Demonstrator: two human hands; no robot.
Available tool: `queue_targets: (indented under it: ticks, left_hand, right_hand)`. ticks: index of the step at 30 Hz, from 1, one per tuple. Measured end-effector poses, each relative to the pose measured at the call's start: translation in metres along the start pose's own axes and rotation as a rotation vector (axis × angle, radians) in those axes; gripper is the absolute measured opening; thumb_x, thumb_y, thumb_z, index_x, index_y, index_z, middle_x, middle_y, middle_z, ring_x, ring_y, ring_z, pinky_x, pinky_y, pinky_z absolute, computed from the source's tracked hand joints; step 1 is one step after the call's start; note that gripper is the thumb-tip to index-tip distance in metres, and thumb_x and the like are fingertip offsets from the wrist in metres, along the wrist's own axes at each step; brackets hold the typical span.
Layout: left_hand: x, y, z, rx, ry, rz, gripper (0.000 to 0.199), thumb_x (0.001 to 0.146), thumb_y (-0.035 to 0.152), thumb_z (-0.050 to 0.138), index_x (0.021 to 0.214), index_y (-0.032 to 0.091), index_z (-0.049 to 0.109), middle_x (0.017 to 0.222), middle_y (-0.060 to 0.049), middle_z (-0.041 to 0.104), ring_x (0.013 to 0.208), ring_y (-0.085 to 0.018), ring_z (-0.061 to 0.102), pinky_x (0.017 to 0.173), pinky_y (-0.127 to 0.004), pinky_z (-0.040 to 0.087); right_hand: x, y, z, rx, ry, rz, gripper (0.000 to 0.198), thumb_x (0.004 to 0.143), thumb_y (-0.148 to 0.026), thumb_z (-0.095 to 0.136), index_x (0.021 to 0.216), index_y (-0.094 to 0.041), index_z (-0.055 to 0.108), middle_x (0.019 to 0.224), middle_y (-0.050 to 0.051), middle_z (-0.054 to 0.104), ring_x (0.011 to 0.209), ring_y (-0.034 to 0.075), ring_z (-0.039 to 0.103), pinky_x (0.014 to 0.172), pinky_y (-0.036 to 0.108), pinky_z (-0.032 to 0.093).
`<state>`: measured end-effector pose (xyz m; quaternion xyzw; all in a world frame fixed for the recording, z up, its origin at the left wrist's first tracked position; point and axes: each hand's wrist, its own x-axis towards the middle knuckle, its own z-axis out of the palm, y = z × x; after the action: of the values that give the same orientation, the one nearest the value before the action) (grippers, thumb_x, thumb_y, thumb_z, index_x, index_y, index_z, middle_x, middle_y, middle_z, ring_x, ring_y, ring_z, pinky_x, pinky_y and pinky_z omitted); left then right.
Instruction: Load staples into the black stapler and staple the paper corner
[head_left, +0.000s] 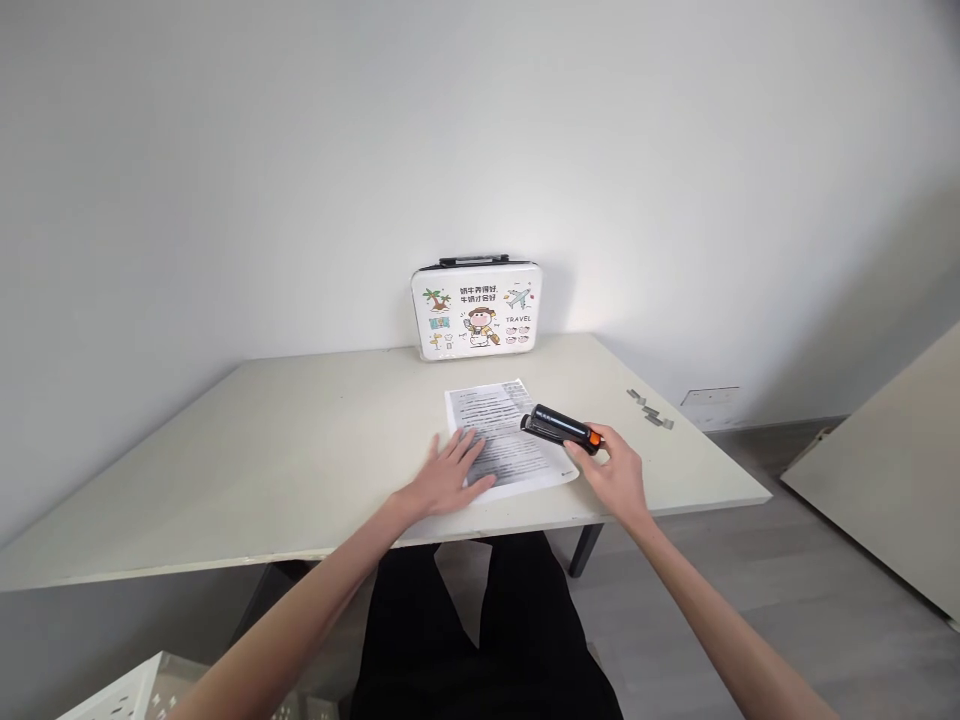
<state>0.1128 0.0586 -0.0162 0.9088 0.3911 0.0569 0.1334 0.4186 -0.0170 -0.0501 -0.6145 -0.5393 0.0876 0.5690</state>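
A printed sheet of paper [499, 470] lies on the white table [337, 430] in front of me. My left hand [446, 475] rests flat on the paper's left edge with its fingers spread. In my right hand [619, 475] is a black stapler [559, 425] with an orange end, gripped by that end. Its front end points left, over the right half of the sheet and hiding part of the print. Whether the stapler touches the paper I cannot tell.
Against the wall stands a white case [476, 312] with cartoon prints and a black handle. Several small grey strips [651, 410], perhaps staples, lie at the table's right. A white perforated basket [154, 690] is below at lower left. A white panel [892, 480] stands at far right.
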Motion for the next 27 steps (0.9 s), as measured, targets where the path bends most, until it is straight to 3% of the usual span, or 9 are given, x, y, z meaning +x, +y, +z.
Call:
queue_targets:
  ticks: [4,8,11,15,20,24,27]
  left_hand:
    - [0.065,0.035,0.015,0.007,-0.032,0.024,0.094,0.099,0.082,0.031,0.171,0.021,0.024,0.177,-0.012,0.011,0.165,-0.036,0.002,0.127,-0.068,-0.008]
    - [0.117,0.073,0.034,0.004,-0.018,0.085,0.096,0.097,0.082,0.034,0.169,0.019,0.027,0.175,-0.016,0.023,0.165,-0.039,0.005,0.124,-0.075,-0.008]
    - [0.14,0.091,0.044,-0.013,0.002,0.127,0.09,0.099,0.077,0.038,0.168,0.02,0.029,0.173,-0.017,0.03,0.163,-0.04,0.016,0.124,-0.075,-0.006]
    - [0.151,0.1,0.048,-0.049,0.108,0.19,0.07,0.102,0.065,0.044,0.159,0.024,0.048,0.165,-0.014,0.047,0.158,-0.037,0.031,0.13,-0.066,0.006]
    - [0.13,0.093,0.049,-0.088,0.164,0.169,0.063,0.109,0.054,0.034,0.16,0.017,0.042,0.168,-0.016,0.042,0.161,-0.031,0.027,0.132,-0.057,0.014]
    - [0.072,0.071,0.046,-0.186,0.133,0.161,0.071,0.105,0.057,0.045,0.163,0.018,0.038,0.17,-0.013,0.038,0.163,-0.03,0.023,0.133,-0.051,0.016]
    - [0.018,0.045,0.034,-0.301,0.152,0.165,0.058,0.105,0.057,0.047,0.153,0.026,0.056,0.166,-0.005,0.047,0.162,-0.026,0.025,0.134,-0.046,0.018]
  right_hand:
    - [-0.001,-0.004,0.001,-0.034,0.105,-0.116,0.036,0.094,-0.053,0.068,0.115,-0.023,0.067,0.11,0.008,0.072,0.102,0.027,0.067,0.09,0.04,0.052]
    - [0.0,-0.006,0.002,-0.025,0.16,-0.12,0.036,0.096,-0.051,0.065,0.118,-0.023,0.065,0.111,0.009,0.07,0.102,0.027,0.065,0.093,0.043,0.052]
    - [0.001,-0.005,0.001,-0.018,0.169,-0.108,0.036,0.096,-0.051,0.065,0.118,-0.022,0.064,0.109,0.009,0.07,0.102,0.027,0.065,0.093,0.044,0.052]
    - [0.003,-0.003,0.001,-0.005,0.16,-0.078,0.038,0.095,-0.052,0.067,0.117,-0.021,0.065,0.108,0.009,0.071,0.099,0.027,0.065,0.092,0.043,0.051]
    - [0.003,0.0,0.0,0.037,0.155,0.034,0.042,0.093,-0.055,0.068,0.116,-0.021,0.065,0.108,0.009,0.073,0.094,0.025,0.066,0.088,0.041,0.052]
    - [0.005,0.0,-0.001,0.037,0.071,0.079,0.047,0.09,-0.059,0.068,0.116,-0.02,0.065,0.107,0.009,0.073,0.093,0.026,0.065,0.088,0.042,0.052]
    - [0.007,-0.004,0.002,0.017,-0.036,0.083,0.049,0.089,-0.062,0.067,0.114,-0.02,0.066,0.104,0.009,0.073,0.09,0.026,0.064,0.086,0.042,0.052]
